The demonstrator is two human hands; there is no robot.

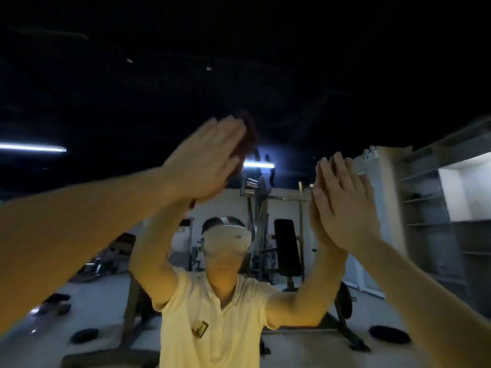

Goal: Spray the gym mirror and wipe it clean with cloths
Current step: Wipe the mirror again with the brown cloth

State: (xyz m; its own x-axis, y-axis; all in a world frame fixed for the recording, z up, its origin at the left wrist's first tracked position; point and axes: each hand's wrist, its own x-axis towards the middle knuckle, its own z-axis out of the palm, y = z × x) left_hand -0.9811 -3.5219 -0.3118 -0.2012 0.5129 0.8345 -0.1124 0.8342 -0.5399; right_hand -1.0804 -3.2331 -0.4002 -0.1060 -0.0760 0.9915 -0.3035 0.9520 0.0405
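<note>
1. Looks like the wiping stage; no spray bottle in view, so cannot tell whether spraying is finished
2. Shows the left hand (pixel 204 160) at upper centre of the frame, pressing a dark reddish cloth (pixel 248 136) against the mirror (pixel 265 75); grip apart, fingers straight and side by side, blurred as if mid-stroke
3. Shows the right hand (pixel 345 205) right of centre, laid flat on the glass and meeting its own reflection; grip apart, with no cloth visible under it
4. Cannot judge how much glass is already clean, with no streaks, droplets or haze to be made out in the dim light; probably leaves the lower glass yet to be wiped, since both hands work high up
5. Suggests a soft, fuzzy-edged cloth, bunched under the palm and poking out past the fingertips
6. Presents the mirror as hard, flat and glossy, reflecting a dark ceiling, a bright tube light (pixel 32 148) at left, a pale short-sleeved shirt (pixel 212 314), a smooth white headset (pixel 228 239) and a black padded bench (pixel 288 248)
</note>
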